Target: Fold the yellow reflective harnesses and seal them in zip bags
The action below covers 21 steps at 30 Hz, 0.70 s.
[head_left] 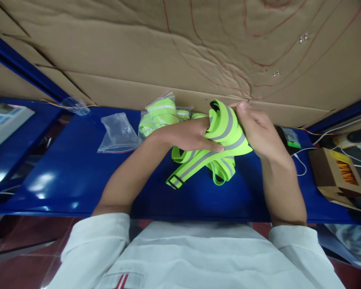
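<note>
The step in hand looks like folding the green strap (233, 128) into a neat bundle. The strap is a bit right of the middle of the frame, between the two hands. The left hand (191, 134) is on its left side and grips it, with the thumb lying across the front. The right hand (255, 126) is on the other side and touches the right edge of the folds. Some of its fingers are hidden, so I cannot tell if it pinches the strap or just presses it. One end, with a black buckle (176, 182), points to the lower left, under the left hand. More green loops (224, 170) sit just below the bundle, over the blue desk (87, 172). I think the next move calls for a firm left thumb so the folds stay flat, while the right hand tidies the edge. Left of the middle, a clear bag (118, 132) lies on the desk, near a full bag (161, 114).
</note>
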Each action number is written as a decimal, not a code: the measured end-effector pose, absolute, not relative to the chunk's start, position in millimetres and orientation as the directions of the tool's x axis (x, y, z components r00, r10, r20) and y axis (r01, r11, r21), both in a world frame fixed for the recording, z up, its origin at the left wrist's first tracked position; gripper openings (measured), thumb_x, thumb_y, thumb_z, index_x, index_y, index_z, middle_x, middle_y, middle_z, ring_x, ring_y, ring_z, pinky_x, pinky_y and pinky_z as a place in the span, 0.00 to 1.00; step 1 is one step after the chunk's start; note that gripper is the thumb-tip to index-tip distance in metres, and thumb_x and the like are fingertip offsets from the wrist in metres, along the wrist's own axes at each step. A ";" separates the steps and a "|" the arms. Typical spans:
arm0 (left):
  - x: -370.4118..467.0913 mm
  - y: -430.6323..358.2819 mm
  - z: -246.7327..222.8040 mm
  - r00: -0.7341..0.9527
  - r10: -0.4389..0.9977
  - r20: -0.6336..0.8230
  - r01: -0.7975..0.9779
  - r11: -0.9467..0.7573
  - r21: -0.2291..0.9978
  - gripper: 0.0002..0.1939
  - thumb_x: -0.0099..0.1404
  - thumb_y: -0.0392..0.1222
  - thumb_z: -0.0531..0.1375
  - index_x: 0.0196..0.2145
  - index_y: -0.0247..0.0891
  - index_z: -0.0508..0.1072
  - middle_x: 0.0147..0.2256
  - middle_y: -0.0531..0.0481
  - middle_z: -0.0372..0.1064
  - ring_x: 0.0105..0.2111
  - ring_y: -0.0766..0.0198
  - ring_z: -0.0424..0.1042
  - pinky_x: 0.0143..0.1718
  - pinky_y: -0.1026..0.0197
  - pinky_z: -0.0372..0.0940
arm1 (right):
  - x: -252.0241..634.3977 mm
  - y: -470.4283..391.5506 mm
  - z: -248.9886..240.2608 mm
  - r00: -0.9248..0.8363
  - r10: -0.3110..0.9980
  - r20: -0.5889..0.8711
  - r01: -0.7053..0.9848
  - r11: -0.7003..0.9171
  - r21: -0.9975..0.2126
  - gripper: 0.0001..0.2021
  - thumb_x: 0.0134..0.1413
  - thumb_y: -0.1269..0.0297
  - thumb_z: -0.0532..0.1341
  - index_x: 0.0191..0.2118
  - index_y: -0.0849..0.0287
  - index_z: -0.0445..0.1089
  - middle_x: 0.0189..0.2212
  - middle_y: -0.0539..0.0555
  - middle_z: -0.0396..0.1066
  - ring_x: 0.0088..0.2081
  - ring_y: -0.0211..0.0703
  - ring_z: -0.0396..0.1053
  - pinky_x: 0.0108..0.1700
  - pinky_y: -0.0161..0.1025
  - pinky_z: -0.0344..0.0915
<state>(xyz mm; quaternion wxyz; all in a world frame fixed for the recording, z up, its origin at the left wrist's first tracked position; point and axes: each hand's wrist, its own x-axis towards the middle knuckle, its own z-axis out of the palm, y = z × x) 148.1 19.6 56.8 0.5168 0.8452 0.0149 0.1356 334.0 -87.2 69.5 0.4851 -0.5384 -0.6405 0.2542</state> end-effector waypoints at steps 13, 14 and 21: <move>152.8 24.9 52.6 0.954 0.238 0.183 -0.060 -0.445 0.893 0.21 0.58 0.55 0.73 0.42 0.37 0.79 0.44 0.46 0.79 0.47 0.55 0.76 0.54 0.58 0.70 | 324.3 -109.9 81.8 -0.188 0.884 0.427 0.845 0.367 -0.388 0.33 0.64 0.49 0.66 0.71 0.46 0.60 0.62 0.61 0.66 0.66 0.65 0.65 0.69 0.62 0.62; 152.6 24.8 52.1 0.955 0.239 0.175 -0.056 -0.436 0.898 0.20 0.59 0.53 0.73 0.41 0.37 0.79 0.44 0.47 0.79 0.46 0.56 0.76 0.52 0.59 0.70 | 324.1 -109.1 82.4 -0.198 0.885 0.421 0.840 0.375 -0.392 0.31 0.65 0.51 0.65 0.71 0.46 0.62 0.61 0.60 0.68 0.65 0.64 0.66 0.69 0.62 0.63; 160.0 19.7 43.2 0.937 0.348 0.035 0.004 -0.111 0.994 0.15 0.58 0.44 0.74 0.38 0.35 0.79 0.37 0.50 0.80 0.38 0.61 0.79 0.44 0.60 0.73 | 333.5 -90.7 69.4 -0.156 0.868 0.472 0.803 0.390 -0.451 0.21 0.66 0.53 0.63 0.61 0.51 0.72 0.57 0.59 0.73 0.60 0.61 0.70 0.65 0.59 0.67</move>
